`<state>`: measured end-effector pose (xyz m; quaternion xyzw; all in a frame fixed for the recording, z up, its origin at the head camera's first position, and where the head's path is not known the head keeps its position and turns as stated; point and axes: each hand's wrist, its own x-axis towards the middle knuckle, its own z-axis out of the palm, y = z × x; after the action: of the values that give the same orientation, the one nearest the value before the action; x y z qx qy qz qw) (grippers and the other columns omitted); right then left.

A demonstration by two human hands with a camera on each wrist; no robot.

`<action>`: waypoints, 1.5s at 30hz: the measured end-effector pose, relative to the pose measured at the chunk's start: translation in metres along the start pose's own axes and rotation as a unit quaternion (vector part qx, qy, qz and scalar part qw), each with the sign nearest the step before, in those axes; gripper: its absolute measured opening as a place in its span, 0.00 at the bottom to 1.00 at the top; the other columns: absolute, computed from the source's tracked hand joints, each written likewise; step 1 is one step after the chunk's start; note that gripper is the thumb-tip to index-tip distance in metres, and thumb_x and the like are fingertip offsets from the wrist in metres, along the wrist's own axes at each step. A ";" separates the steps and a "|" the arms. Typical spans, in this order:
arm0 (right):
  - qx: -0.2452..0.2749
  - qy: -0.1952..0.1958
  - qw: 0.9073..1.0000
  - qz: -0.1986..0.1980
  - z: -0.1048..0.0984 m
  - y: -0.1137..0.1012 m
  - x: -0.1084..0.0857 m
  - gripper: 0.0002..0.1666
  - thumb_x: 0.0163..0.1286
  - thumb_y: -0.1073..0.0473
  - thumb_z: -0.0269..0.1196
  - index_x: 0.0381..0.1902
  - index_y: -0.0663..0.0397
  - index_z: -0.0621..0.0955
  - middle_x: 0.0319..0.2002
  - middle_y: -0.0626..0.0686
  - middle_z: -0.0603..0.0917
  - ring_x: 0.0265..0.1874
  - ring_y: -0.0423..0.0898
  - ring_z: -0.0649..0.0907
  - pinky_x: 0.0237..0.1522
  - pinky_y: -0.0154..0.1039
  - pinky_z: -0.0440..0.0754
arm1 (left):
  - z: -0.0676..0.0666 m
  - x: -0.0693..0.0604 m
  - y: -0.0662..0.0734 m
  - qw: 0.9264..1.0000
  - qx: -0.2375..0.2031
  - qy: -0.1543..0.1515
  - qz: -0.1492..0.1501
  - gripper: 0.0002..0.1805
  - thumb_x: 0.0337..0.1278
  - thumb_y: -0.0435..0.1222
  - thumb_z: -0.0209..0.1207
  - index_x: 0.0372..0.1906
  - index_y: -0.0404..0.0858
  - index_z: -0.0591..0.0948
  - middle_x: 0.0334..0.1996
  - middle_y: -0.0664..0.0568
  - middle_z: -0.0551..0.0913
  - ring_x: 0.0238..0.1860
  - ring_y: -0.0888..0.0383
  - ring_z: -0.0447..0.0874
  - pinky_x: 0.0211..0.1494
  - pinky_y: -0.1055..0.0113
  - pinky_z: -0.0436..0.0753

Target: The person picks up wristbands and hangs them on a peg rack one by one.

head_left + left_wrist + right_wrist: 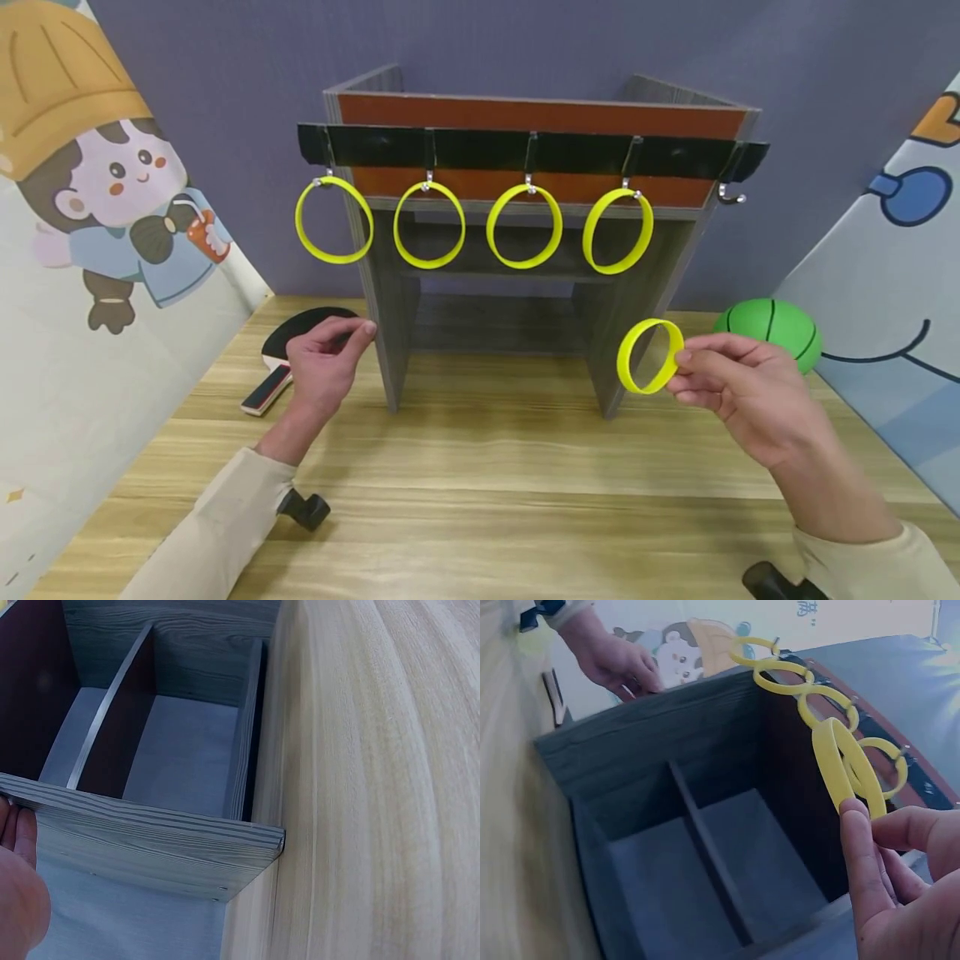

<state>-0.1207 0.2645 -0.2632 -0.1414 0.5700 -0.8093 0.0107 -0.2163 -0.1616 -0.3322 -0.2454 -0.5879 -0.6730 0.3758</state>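
Note:
My right hand (750, 392) pinches a yellow wristband (627, 367) between thumb and fingers, in front of the shelf's right side. In the right wrist view this wristband (826, 761) stands upright near the hanging ones. Several matching yellow wristbands (557, 237) hang from hooks on a black strip (480, 150) across the top front of the grey shelf (375, 275). The hook (731, 197) at the far right of the strip is bare. My left hand (326, 367) is beside the shelf's left panel, fingers loosely bent with nothing seen between them; the left wrist view shows it by the panel's outer face.
A black table tennis bat (272, 390) lies on the wooden table (480, 500) behind the left hand. A green ball (772, 321) sits beyond the right hand. Cartoon-printed panels (60, 350) flank the table, and a grey-blue wall (510, 46) stands behind.

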 end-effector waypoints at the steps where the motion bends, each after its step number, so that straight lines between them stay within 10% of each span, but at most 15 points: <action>1: 0.004 0.004 1.000 -0.001 -0.002 -0.004 0.001 0.14 0.68 0.78 0.51 0.38 0.67 0.84 0.31 0.61 0.84 0.27 0.52 0.86 0.33 0.42 0.82 | -0.001 0.000 -0.003 1.000 0.004 0.002 -0.002 0.04 0.44 0.15 0.63 0.29 0.17 0.81 0.23 0.48 0.83 0.21 0.66 0.75 0.22 0.78 0.70; 15: -0.033 0.154 0.988 0.009 -0.008 -0.044 0.016 0.06 0.63 0.67 0.64 0.37 0.62 0.85 0.35 0.56 0.83 0.26 0.50 0.85 0.31 0.39 0.83 | 0.003 0.000 0.015 1.000 0.012 -0.006 0.001 0.04 0.44 0.14 0.62 0.29 0.15 0.80 0.22 0.45 0.83 0.20 0.65 0.74 0.21 0.79 0.69; 29: -0.033 0.161 0.984 -0.062 -0.002 -0.079 0.029 0.06 0.62 0.70 0.64 0.37 0.66 0.83 0.32 0.58 0.82 0.24 0.51 0.84 0.28 0.38 0.83 | 0.003 0.000 0.014 1.000 -0.007 -0.003 0.002 0.04 0.44 0.14 0.62 0.29 0.15 0.80 0.22 0.44 0.83 0.21 0.64 0.75 0.21 0.79 0.69; 45: -0.040 0.206 0.977 -0.047 0.002 -0.091 0.039 0.09 0.57 0.66 0.69 0.37 0.63 0.83 0.31 0.56 0.83 0.24 0.50 0.85 0.28 0.36 0.82 | 0.005 0.000 0.012 1.000 -0.001 -0.001 0.010 0.04 0.43 0.14 0.62 0.28 0.15 0.80 0.22 0.47 0.83 0.20 0.66 0.73 0.20 0.79 0.67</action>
<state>-0.1448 0.2873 -0.1698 0.0009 0.5848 -0.7970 -0.1508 -0.2071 -0.1566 -0.3236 -0.2521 -0.5850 -0.6700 0.3812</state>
